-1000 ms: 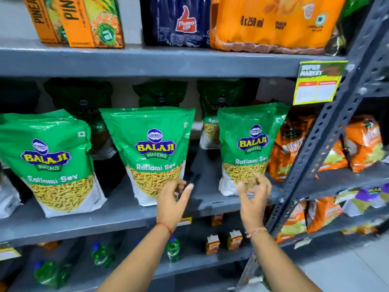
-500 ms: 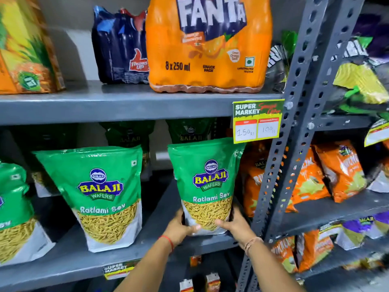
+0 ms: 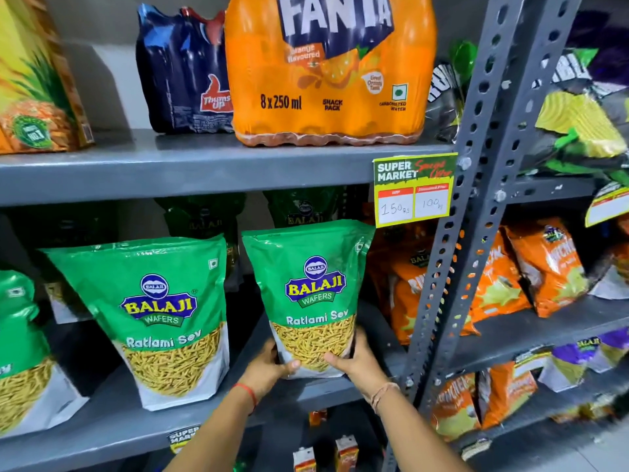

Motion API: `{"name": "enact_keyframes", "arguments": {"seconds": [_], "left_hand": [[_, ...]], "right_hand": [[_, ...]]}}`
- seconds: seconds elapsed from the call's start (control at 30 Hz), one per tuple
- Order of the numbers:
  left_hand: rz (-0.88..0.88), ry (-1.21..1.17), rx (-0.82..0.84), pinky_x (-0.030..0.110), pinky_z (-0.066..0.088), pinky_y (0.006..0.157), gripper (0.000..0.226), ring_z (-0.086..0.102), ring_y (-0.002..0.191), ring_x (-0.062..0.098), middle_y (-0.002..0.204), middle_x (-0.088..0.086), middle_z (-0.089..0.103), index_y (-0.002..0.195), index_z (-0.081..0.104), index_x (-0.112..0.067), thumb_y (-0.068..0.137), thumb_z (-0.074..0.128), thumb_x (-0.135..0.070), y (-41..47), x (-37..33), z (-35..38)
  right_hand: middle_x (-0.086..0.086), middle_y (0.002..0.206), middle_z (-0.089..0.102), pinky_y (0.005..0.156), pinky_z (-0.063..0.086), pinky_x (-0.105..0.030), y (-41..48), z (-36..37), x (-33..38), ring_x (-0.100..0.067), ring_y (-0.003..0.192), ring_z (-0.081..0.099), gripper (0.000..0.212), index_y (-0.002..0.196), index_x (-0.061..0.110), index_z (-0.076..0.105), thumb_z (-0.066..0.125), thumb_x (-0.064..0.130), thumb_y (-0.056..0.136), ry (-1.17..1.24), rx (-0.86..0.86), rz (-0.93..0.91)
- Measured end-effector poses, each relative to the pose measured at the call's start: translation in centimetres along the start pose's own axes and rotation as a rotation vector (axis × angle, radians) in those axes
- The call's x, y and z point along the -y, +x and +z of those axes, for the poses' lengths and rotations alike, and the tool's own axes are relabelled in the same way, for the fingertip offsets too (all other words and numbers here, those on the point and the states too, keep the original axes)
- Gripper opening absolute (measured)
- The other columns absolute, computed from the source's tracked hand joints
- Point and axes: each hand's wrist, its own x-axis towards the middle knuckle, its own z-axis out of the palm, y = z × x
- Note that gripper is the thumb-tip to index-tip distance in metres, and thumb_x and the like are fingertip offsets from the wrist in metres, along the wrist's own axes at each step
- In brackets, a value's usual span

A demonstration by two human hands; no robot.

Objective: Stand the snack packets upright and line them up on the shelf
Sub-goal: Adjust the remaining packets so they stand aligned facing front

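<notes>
Three green Balaji Ratlami Sev packets stand upright along the front of the grey middle shelf (image 3: 112, 424). The right packet (image 3: 311, 287) is held at its base by both hands: my left hand (image 3: 269, 367) grips its lower left corner and my right hand (image 3: 359, 361) its lower right corner. A middle packet (image 3: 160, 318) stands free to its left, and a third packet (image 3: 17, 349) is cut off at the left edge. More green packets (image 3: 303, 209) stand in shadow behind them.
A perforated grey upright post (image 3: 452, 284) rises just right of my right hand. Orange snack packets (image 3: 418, 294) fill the shelf beyond it. A yellow price tag (image 3: 413, 190) hangs from the upper shelf, which carries a Fanta pack (image 3: 330, 73) and a Thums Up pack (image 3: 183, 69).
Both hands went from open in front of the shelf to gripping the right packet's base. That packet now stands closer to the middle packet. The view has moved closer and rightward.
</notes>
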Motion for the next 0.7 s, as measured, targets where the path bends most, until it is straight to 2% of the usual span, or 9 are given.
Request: {"name": "enact_keyframes", "arguments": {"seconds": [0.1,0.2,0.3,0.37,0.4,0.43,0.5,0.6,0.7], "left_hand": [[0.074,-0.056,-0.030,0.039,0.034,0.106,0.063,0.041,0.126,0.029,0.143,0.020,0.039,0.135,0.032,-0.001,0.080,0.063,-0.001,-0.6,-1.4,-0.7],[0.209,-0.382,-0.149,0.032,0.039,0.101,0.061,0.046,0.124,0.027,0.143,0.017,0.039,0.139,0.027,-0.006,0.084,0.050,0.009,-1.1,-4.8,-1.8],[0.317,-0.533,-0.170,0.013,0.053,0.078,0.043,0.066,0.087,0.006,0.108,0.004,0.069,0.132,0.038,0.000,0.089,0.041,0.004,-1.0,-7.9,-2.3],[0.339,-0.523,-0.176,0.016,0.054,0.077,0.036,0.068,0.074,0.001,0.084,-0.009,0.075,0.126,0.045,0.003,0.090,0.041,0.001,-0.8,-8.9,-2.2],[0.335,-0.525,-0.187,0.019,0.053,0.079,0.035,0.067,0.073,0.002,0.084,-0.009,0.075,0.125,0.046,0.004,0.091,0.041,0.000,-0.6,-9.1,-2.1],[0.325,-0.527,-0.202,0.020,0.052,0.081,0.034,0.066,0.073,0.003,0.084,-0.008,0.075,0.125,0.046,0.005,0.091,0.041,-0.001,-0.5,-9.1,-2.0],[0.315,-0.528,-0.212,0.016,0.050,0.077,0.033,0.064,0.071,0.001,0.071,-0.016,0.074,0.123,0.047,0.006,0.092,0.040,-0.003,-0.2,-9.1,-2.0],[0.298,-0.548,-0.186,0.015,0.050,0.075,0.032,0.063,0.079,0.007,0.064,-0.020,0.072,0.122,0.049,0.005,0.094,0.038,-0.007,-0.1,-8.9,-2.1],[0.276,-0.620,-0.151,0.024,0.048,0.079,0.030,0.061,0.084,0.012,0.066,-0.018,0.073,0.120,0.051,-0.004,0.095,0.035,-0.011,-0.2,-8.9,-2.5]], "right_hand": [[-0.011,0.132,0.051,0.104,0.041,-0.040,-0.3,-0.6,1.6,-0.022,0.118,0.049,0.073,0.131,0.012,0.031,0.074,0.010,0.072,0.030,0.022,-0.005],[-0.004,0.129,0.051,0.090,0.046,-0.021,0.4,-1.3,5.4,-0.012,0.109,0.053,0.051,0.128,0.014,0.042,0.062,0.009,0.082,0.279,-0.167,-0.147],[-0.009,0.121,0.056,0.093,0.045,-0.032,1.9,-1.1,9.8,-0.020,0.105,0.055,0.036,0.122,0.004,0.050,0.054,0.009,0.087,0.537,-0.374,-0.241],[-0.007,0.101,0.064,0.083,0.049,-0.032,2.6,-0.6,11.6,-0.017,0.087,0.061,0.029,0.115,-0.003,0.053,0.052,0.007,0.088,0.590,-0.432,-0.274],[-0.003,0.087,0.068,0.075,0.050,-0.028,3.1,-0.4,12.1,-0.010,0.075,0.063,0.022,0.108,-0.005,0.057,0.051,0.005,0.089,0.609,-0.460,-0.283],[0.005,0.072,0.069,0.068,0.049,-0.025,3.5,-0.3,12.3,-0.002,0.062,0.062,0.014,0.095,-0.002,0.061,0.050,0.004,0.089,0.626,-0.482,-0.282],[0.014,0.051,0.068,0.063,0.047,-0.027,4.1,-0.4,12.7,0.001,0.050,0.059,0.022,0.074,0.014,0.060,0.049,0.004,0.090,0.685,-0.501,-0.239],[0.002,0.065,0.067,0.070,0.046,-0.033,4.5,-0.9,13.3,-0.016,0.061,0.059,0.026,0.070,0.022,0.057,0.048,0.011,0.092,0.667,-0.484,-0.163],[-0.004,0.079,0.060,0.071,0.046,-0.034,4.5,-1.2,13.3,-0.022,0.069,0.056,0.024,0.072,0.023,0.057,0.046,0.016,0.093,0.610,-0.450,-0.134]]}}
